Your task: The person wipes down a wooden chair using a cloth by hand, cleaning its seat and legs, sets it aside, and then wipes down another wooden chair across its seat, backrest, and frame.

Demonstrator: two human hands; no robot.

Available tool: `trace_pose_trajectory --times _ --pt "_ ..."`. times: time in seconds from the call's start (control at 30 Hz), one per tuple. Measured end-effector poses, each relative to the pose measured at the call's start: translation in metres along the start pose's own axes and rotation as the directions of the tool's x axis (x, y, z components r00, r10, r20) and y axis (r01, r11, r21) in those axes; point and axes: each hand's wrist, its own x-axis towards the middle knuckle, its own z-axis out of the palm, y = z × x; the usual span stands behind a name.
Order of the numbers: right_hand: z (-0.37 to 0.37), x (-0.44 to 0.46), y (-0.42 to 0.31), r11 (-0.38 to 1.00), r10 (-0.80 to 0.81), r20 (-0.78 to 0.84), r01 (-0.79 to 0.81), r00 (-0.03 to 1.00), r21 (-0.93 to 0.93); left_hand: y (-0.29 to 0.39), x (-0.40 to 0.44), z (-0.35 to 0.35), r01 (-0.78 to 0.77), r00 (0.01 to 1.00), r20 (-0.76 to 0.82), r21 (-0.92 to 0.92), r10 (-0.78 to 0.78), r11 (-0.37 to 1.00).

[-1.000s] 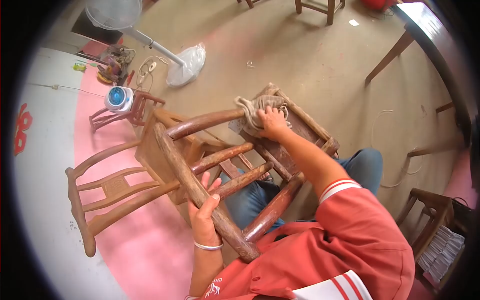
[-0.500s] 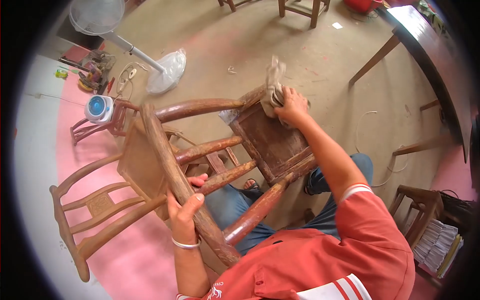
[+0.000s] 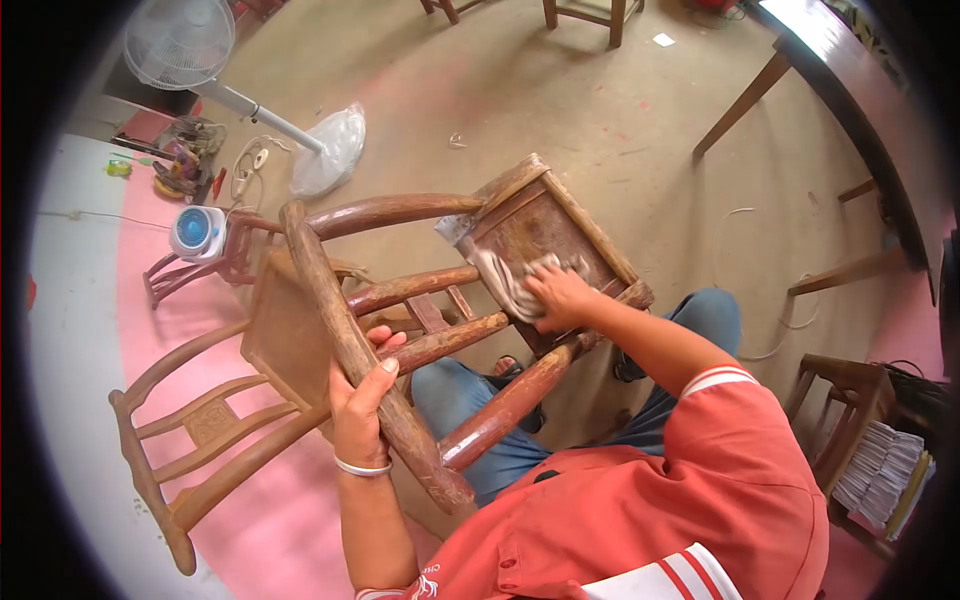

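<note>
Since half a second ago, the crumpled beige-grey cloth has been brought down from the far corner of the flat, dark brown wooden panel, and it's now pressed along the panel's inner side, nearer the body.

Head view (only one to go on): the worn reddish-brown wooden chair is held tilted in front of the body, roughly over the blue-jeaned knees; whether any weight is rested on them can't be told. The thick round wooden bar at its left end is wrapped by the left hand, thumb laid over the near face. The cloth is kept bunched under the curled fingers of the right hand. A lighter brown wooden chair with a carved back slat can be seen just behind, to the left.

For the wiping, imo, better contact would be had with the cloth folded into a flat pad and worked right into the frame's inner corners. Care should be taken around the clear, crinkly scrap at the panel's edge, as it could be snagged. The bar should be gripped firmly too, or the chair could be twisted under pressure.
</note>
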Motion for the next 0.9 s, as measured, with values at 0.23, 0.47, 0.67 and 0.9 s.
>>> trace_pose_trajectory --times 0.23,0.47,0.67,0.9 --pt "-0.085 0.009 0.051 1.0 0.011 0.206 -0.016 0.978 0.019 0.006 0.014 0.005 -0.075 0.984 -0.151 0.164 0.1 0.984" --pt "-0.095 0.12 0.09 0.94 0.309 -0.237 -0.333 0.921 -0.069 0.01 0.015 0.011 -0.065 0.983 -0.145 0.316 0.116 0.946" --pt "-0.05 0.054 0.08 0.948 0.23 -0.389 -0.296 0.892 -0.118 0.009 0.016 0.012 -0.064 0.981 -0.153 0.32 0.119 0.945" --pt "-0.014 -0.073 0.046 0.91 0.223 -0.33 -0.317 0.917 -0.266 -0.001 0.012 0.004 -0.12 0.98 -0.132 0.188 0.146 0.975"
